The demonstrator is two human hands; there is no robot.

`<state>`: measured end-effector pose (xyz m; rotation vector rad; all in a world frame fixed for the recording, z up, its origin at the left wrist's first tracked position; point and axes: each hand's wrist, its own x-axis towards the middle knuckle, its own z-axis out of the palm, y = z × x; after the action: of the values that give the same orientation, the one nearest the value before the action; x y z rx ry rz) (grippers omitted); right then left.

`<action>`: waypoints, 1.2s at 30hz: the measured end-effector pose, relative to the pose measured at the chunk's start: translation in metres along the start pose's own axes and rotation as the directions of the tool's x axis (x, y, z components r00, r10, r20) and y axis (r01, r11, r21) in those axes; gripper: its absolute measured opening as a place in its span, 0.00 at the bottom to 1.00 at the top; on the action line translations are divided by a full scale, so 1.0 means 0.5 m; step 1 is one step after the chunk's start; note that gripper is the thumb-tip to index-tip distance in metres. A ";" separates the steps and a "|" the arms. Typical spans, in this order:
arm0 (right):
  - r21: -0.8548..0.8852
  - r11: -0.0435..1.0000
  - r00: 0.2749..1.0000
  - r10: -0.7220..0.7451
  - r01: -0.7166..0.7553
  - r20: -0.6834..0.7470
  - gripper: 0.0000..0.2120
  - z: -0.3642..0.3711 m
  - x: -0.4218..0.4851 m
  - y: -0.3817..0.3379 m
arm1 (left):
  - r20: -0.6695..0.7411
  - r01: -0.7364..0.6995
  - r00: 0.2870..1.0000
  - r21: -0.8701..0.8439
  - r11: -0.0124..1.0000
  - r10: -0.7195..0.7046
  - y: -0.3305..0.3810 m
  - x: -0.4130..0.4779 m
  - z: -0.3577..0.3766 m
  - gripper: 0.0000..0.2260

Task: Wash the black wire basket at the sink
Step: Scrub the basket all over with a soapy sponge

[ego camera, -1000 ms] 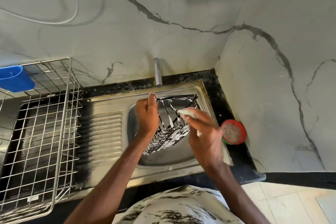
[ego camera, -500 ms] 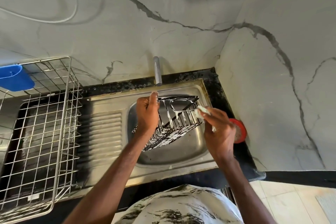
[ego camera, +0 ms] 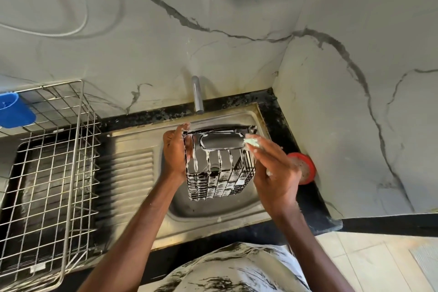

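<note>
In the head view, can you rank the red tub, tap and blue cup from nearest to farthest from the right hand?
1. Red tub, just right of the right hand.
2. Tap, back centre.
3. Blue cup, far left.

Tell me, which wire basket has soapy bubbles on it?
The small black basket held over the sink; white suds streak it. The big silver rack shows none.

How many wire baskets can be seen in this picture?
2. The black wire basket is over the sink, gripped by the left hand. The larger silver wire basket stands at the left, beside the drainboard. None seems hidden.
</note>
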<state>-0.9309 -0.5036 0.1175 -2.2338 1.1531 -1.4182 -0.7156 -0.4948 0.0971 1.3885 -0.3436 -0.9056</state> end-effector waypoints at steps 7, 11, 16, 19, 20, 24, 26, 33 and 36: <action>-0.090 0.996 0.984 0.032 -0.017 0.174 0.19 0.007 0.066 0.049 | 0.027 -0.068 0.998 0.153 0.986 0.065 -0.025 -0.017 0.001 0.16; -0.050 0.999 0.925 0.006 0.014 0.379 0.27 0.003 0.035 0.004 | -0.006 -0.089 0.996 0.164 0.982 0.091 -0.027 -0.015 -0.006 0.26; -0.017 0.999 0.948 0.035 -0.031 0.318 0.26 -0.032 0.023 0.014 | -0.038 0.010 0.999 0.124 0.992 -0.005 -0.007 -0.014 -0.012 0.11; -0.089 0.994 0.965 0.089 -0.069 0.246 0.17 -0.044 0.050 0.039 | 0.024 0.012 1.000 0.013 1.000 -0.012 0.003 -0.014 -0.014 0.15; -0.085 0.993 0.970 0.096 -0.079 0.221 0.16 -0.045 0.060 0.045 | 0.041 0.023 0.999 -0.002 1.000 -0.023 0.005 -0.015 -0.014 0.13; -0.016 0.993 0.962 0.118 -0.118 0.246 0.16 -0.027 0.081 0.037 | 0.010 0.070 0.998 -0.004 0.998 -0.069 -0.002 -0.010 -0.009 0.14; 0.005 0.994 0.940 0.098 -0.106 0.326 0.21 -0.014 0.066 0.021 | -0.019 0.078 0.997 -0.012 0.997 -0.078 -0.005 -0.007 -0.009 0.10; 0.039 0.987 0.904 0.129 -0.158 0.407 0.22 -0.056 -0.004 -0.034 | -0.090 0.058 0.994 -0.052 0.997 -0.063 -0.010 0.017 -0.029 0.18; 0.042 0.986 0.921 0.136 -0.162 0.366 0.19 -0.066 0.011 -0.038 | -0.086 0.063 0.994 -0.017 0.998 -0.064 -0.010 0.014 -0.027 0.21</action>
<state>-0.9485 -0.4890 0.1484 -2.1830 1.0981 -0.9210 -0.7036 -0.4903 0.0879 1.4279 -0.2276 -0.8954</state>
